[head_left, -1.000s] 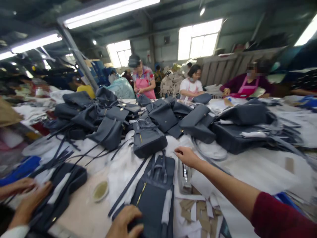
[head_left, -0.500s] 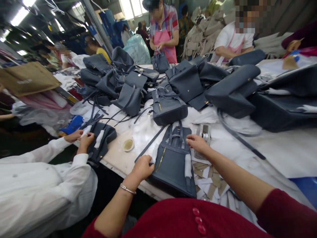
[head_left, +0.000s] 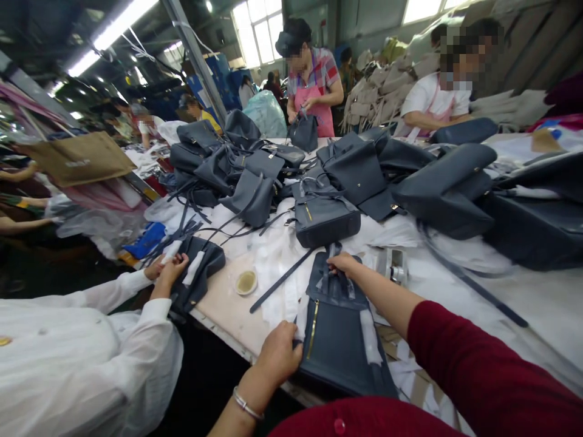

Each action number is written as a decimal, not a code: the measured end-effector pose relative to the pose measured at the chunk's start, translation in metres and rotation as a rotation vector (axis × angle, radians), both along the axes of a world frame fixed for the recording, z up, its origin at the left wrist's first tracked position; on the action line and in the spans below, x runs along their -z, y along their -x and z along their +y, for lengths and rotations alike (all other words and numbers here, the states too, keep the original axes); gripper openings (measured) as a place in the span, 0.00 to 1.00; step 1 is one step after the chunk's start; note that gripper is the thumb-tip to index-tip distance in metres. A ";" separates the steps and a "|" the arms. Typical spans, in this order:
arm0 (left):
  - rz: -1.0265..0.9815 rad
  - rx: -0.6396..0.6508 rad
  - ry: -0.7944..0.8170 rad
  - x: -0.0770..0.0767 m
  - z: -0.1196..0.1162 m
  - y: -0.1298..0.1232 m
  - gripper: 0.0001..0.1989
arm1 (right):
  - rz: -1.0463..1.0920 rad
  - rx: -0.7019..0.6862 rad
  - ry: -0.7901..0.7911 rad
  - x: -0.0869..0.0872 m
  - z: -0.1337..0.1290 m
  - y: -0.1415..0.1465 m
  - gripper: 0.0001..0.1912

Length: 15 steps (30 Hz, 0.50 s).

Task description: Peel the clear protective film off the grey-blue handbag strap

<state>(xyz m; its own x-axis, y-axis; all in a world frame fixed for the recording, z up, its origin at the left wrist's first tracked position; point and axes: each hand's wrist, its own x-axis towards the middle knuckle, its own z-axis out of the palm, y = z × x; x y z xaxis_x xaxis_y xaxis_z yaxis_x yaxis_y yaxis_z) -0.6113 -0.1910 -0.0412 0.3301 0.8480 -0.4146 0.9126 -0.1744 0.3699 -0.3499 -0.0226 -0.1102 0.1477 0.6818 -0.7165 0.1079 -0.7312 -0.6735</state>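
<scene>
A dark blue leather backpack [head_left: 341,334] lies on the table right in front of me, its gold zipper on the left and white wrapping [head_left: 370,337] on its right strap. At its left edge my left hand [head_left: 279,355] is closed on the bag's side, beside another strip of white wrapping [head_left: 302,315]. My right hand [head_left: 345,264] reaches over to the top of the bag, fingers closed on the plastic-wrapped handle [head_left: 334,250]. The fingertips of both hands are partly hidden.
A co-worker's hands [head_left: 168,270] work on another dark bag [head_left: 200,270] at left. Beyond my bag stands a similar backpack [head_left: 325,212], with a pile of bags [head_left: 248,191] behind. A small dish [head_left: 246,282], a metal device [head_left: 396,267] and paper scraps [head_left: 410,370] lie nearby.
My right hand has moved from beside the bag's upper right onto its top handle and closed there. My left hand stays at the left edge. The view has shifted.
</scene>
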 end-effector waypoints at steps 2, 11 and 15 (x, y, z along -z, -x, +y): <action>0.012 0.005 0.004 0.000 0.002 -0.001 0.09 | -0.010 -0.021 0.005 -0.001 0.005 0.010 0.13; -0.024 -0.013 0.033 0.007 0.009 0.008 0.13 | 0.022 -0.307 -0.387 -0.026 -0.067 0.033 0.06; -0.191 0.002 0.042 -0.002 0.018 0.002 0.17 | 0.096 -0.595 -0.562 -0.045 -0.138 0.025 0.04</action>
<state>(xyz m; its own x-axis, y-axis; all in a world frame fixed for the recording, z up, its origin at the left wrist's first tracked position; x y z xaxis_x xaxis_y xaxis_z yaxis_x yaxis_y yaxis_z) -0.6128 -0.1727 -0.0388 0.4073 0.8308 -0.3793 0.8250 -0.1566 0.5431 -0.3752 -0.1607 -0.0651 -0.3959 0.8874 -0.2363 0.2943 -0.1211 -0.9480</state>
